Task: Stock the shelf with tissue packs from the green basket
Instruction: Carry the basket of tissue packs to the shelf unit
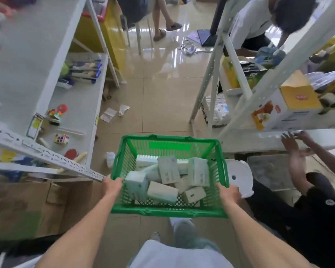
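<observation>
Green basket [169,212] carried at 6 o'clock, left hand [112,183] and right hand [228,191] each closed on a side rim. Tissue packs [168,169] lie loose inside. Keep it level; white shelf [85,105] at 10 o'clock looks roomiest.

A tiled floor [159,97] carries scraps of paper [109,114] and a crumpled tissue [123,109]; the white shelf [79,113] on the left holds two puzzle cubes [61,138] and blue-handled packs [85,71].
</observation>
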